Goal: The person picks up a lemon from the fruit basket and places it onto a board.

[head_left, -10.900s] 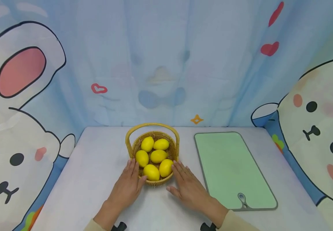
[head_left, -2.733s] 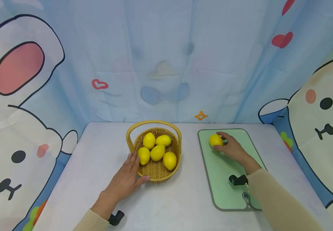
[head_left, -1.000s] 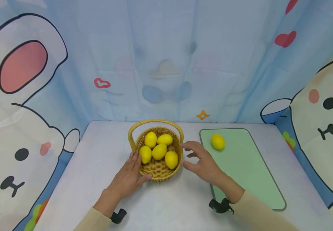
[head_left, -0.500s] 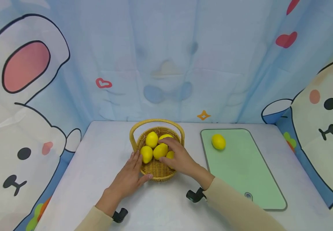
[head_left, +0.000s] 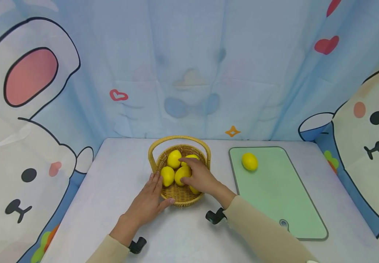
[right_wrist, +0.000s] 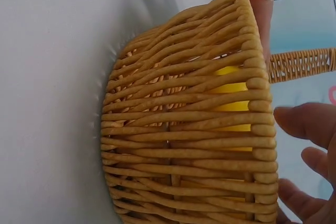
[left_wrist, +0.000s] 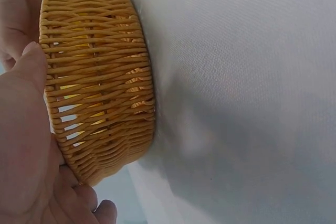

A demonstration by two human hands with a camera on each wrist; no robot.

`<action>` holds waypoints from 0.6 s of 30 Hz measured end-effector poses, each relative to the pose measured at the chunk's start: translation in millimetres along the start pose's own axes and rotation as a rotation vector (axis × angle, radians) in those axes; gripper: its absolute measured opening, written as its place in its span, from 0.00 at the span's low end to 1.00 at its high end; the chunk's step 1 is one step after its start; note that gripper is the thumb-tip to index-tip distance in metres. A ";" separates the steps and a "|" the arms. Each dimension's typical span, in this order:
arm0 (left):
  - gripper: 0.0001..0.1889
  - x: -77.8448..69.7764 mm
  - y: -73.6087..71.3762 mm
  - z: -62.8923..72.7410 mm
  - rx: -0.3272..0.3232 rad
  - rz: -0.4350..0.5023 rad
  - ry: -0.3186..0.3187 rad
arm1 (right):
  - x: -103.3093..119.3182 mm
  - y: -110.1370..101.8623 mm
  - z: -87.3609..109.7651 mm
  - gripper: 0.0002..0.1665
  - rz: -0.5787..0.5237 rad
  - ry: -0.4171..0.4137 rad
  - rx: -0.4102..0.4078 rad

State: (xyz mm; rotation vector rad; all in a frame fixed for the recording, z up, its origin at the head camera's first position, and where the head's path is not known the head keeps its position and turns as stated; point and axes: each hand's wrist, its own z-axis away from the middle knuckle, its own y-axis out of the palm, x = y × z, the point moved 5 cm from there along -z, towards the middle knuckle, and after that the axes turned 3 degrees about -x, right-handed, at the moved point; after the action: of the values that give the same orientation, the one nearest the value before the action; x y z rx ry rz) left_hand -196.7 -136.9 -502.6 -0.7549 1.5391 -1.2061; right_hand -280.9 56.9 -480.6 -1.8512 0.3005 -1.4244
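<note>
A pale blue curtain (head_left: 189,47), gently creased, drops behind the far edge of a white bench (head_left: 110,193) with a finely woven-looking surface. Red hearts (head_left: 326,45) and an orange star (head_left: 233,131) decorate it, while large white cartoon animals (head_left: 41,146) fill both sides. Shadows are soft.

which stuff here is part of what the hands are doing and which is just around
Seemingly part of the job:
wicker basket, with the left hand touching it
lemons inside it, with the right hand over them
green board, since a single lemon lies on it

Just around:
white table
cartoon-print curtain
black wrist gear
</note>
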 end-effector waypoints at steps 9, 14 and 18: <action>0.52 0.4 -0.5 1.1 0.004 0.012 -0.006 | 7.2 11.2 6.7 0.38 -0.065 -0.035 0.094; 0.53 0.2 0.3 0.6 0.003 0.013 -0.005 | 9.2 16.2 7.1 0.35 -0.025 -0.041 0.041; 0.53 -0.7 0.4 0.4 0.003 0.010 -0.004 | 12.7 20.3 7.8 0.33 0.061 -0.084 0.035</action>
State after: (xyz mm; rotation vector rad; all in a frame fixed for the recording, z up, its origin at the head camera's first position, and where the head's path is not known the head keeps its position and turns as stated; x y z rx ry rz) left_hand -196.1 -136.3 -502.8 -0.7460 1.5365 -1.1983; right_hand -264.3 38.9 -486.1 -1.8527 0.2860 -1.2993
